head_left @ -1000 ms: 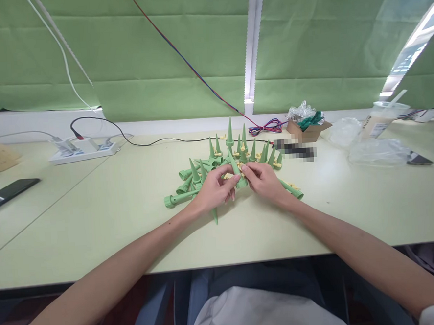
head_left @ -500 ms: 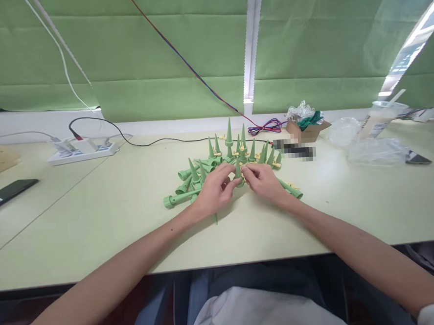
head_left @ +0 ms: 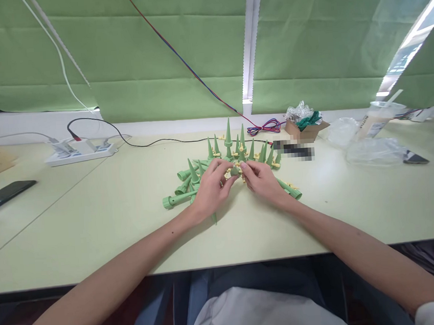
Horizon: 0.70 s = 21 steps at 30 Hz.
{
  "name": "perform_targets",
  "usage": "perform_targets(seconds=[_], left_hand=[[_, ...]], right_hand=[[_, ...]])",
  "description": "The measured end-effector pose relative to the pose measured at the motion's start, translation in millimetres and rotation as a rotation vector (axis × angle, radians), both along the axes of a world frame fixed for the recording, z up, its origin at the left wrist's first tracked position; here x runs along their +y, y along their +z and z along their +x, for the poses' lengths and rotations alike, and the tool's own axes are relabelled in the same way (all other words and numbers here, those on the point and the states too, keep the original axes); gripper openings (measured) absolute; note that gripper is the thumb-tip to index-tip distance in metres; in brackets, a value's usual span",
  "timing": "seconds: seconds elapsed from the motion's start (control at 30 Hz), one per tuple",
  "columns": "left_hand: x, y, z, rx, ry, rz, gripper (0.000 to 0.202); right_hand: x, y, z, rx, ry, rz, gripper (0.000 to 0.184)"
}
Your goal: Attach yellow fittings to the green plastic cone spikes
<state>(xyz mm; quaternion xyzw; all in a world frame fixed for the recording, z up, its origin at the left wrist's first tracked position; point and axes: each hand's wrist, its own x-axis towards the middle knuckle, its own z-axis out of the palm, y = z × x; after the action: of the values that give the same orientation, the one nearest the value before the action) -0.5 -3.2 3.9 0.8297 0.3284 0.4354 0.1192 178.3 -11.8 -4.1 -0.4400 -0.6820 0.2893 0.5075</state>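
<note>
Between the thumb and fingers of my left hand [head_left: 214, 184] is a green plastic watering spike [head_left: 234, 171], its cone tilted so that it looks foreshortened. My right hand [head_left: 261, 178] is closed beside it, thumb and forefinger pinching at a small yellow valve [head_left: 238, 165] by the spike; the fingers partly cover it. Just beyond both hands, several green spikes [head_left: 228, 132] stand upright, some with yellow valves on them. Other spikes [head_left: 178, 199] lie on their sides to the left of my left hand, and one [head_left: 290, 189] lies by my right wrist.
A power strip [head_left: 82, 154] and a phone [head_left: 11, 194] are at the left of the table [head_left: 96, 238]. Behind the spikes lie a coiled red-blue wire [head_left: 266, 127] and a small cardboard box [head_left: 306, 131]. A plastic drink cup [head_left: 375, 119] and clear bag [head_left: 376, 152] sit at the right.
The spike in my left hand has tipped from upright to a tilted, end-on position. A yellow valve beside it now shows between my hands, which have stayed nearly in place.
</note>
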Motion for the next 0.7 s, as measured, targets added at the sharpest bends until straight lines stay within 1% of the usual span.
perform_targets(seconds=[0.1, 0.17, 0.33, 0.47, 0.57, 0.7], left_hand=[[-3, 4.3, 1, -0.037, 0.048, -0.069, 0.01], [-5, 7.7, 2, -0.063, 0.062, -0.146, 0.013], [-10, 16.0, 5, -0.079, 0.007, -0.433, 0.047], [-11, 19.7, 5, -0.108, -0.022, -0.647, 0.057], [-10, 19.2, 5, -0.107, -0.04, -0.694, 0.056], [-8, 15.6, 3, -0.096, -0.062, -0.676, 0.05]], right_hand=[[2, -1.4, 0, 0.059, -0.014, 0.008, 0.048], [3, -2.2, 0, 0.091, -0.029, 0.022, 0.048], [1, -1.7, 0, 0.105, -0.037, 0.049, 0.047], [-2, 1.0, 0, 0.091, 0.016, 0.04, 0.045], [-3, 2.4, 0, 0.092, 0.03, 0.044, 0.044], [-3, 2.6, 0, 0.076, 0.025, 0.062, 0.045]])
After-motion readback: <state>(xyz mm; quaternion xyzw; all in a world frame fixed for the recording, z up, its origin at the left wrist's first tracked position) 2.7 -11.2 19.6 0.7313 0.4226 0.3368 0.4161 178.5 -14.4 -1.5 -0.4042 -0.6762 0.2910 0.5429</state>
